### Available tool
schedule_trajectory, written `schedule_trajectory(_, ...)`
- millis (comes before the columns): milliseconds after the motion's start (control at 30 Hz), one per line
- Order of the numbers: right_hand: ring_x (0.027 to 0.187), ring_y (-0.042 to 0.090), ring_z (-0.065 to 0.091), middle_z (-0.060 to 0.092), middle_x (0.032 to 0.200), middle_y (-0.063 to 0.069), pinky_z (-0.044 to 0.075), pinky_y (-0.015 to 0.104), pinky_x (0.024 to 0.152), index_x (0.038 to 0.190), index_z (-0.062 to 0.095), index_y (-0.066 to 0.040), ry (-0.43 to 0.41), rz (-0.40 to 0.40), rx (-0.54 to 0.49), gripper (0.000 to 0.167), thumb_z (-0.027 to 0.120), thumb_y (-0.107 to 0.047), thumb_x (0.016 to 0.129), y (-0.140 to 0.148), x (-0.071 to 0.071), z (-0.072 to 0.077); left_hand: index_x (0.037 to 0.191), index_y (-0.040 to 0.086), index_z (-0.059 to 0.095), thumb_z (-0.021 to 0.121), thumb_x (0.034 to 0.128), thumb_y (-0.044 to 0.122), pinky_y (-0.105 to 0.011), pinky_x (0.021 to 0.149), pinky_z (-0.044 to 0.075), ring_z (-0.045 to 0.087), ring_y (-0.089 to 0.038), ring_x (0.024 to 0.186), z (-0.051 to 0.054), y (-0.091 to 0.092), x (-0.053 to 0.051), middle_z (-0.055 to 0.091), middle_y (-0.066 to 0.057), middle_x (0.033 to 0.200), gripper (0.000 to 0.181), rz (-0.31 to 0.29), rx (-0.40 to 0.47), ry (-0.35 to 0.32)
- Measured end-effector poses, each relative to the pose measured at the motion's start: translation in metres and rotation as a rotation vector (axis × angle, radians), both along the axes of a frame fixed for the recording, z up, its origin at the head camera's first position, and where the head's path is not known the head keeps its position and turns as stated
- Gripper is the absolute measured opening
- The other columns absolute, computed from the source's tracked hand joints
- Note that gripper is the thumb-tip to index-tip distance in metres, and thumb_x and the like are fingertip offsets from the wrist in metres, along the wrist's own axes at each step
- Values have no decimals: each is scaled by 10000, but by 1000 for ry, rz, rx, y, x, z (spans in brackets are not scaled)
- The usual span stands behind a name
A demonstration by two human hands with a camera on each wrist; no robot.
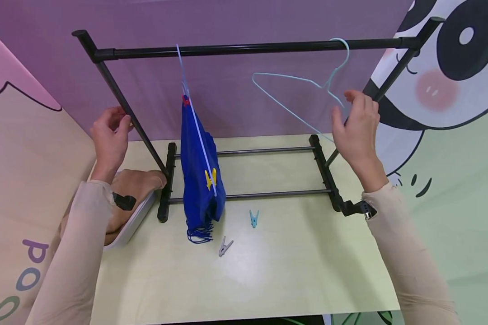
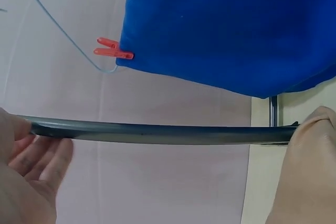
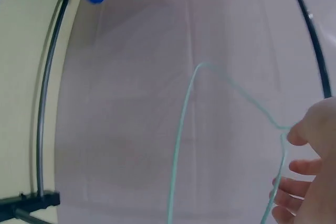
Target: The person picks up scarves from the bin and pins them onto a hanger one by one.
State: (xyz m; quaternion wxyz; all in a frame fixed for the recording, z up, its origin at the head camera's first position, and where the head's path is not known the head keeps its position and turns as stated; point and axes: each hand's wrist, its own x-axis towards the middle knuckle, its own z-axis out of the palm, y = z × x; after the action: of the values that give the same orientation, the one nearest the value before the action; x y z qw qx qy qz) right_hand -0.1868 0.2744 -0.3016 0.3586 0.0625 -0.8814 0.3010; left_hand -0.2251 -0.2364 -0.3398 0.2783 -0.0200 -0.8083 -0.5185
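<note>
A black clothes rack stands on the table. At its left post, my left hand has thumb and fingers on either side of the bar. My right hand is beside the right post, fingers spread, near a light-green wire hanger that hangs askew from the top bar. In the right wrist view, the hanger's neck is by the thumb; contact is unclear. A blue fringed cloth hangs from another hanger, clipped with a red clothespin and a yellow clothespin.
A blue clothespin and a grey clothespin lie on the table before the rack. Left of the rack, a white bin holds brown cloth. A purple backdrop rises behind.
</note>
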Motion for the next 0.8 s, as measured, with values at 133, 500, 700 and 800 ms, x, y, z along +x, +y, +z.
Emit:
schedule_trajectory(133,814,260,548,661,1022,230,395,317,726,1235,575,60,-58,-45,-25,349,457,-199,1033,7,-4,-7,1286,50,619,568,1000,158,-177,832,517,676,-145,980,-4,2,11,689,-134,1199,310,-4,-69,-34)
schedule_trajectory(500,598,84,419,599,752,117,308,217,550,1164,686,13,-48,47,-23,352,469,-238,1045,11,-7,-11,1288,6,594,557,994,130,-100,816,448,641,-228,1069,-27,5,51,676,-143,1172,322,-61,-205,-79)
schedule_trajectory(700,552,104,359,488,676,50,269,251,527,1174,690,-2,-42,132,-43,324,508,-237,1043,8,-8,-11,1277,-15,592,554,994,100,-87,837,443,621,-263,1079,-44,1,70,657,-161,1178,308,-148,-234,-126)
schedule_trajectory(800,553,101,355,491,688,38,268,252,530,1178,698,-16,-43,154,-51,312,512,-225,1041,6,-8,-10,1289,12,588,528,1013,145,-155,885,471,618,-248,1095,-51,-2,82,644,-139,1217,312,-170,-245,-188)
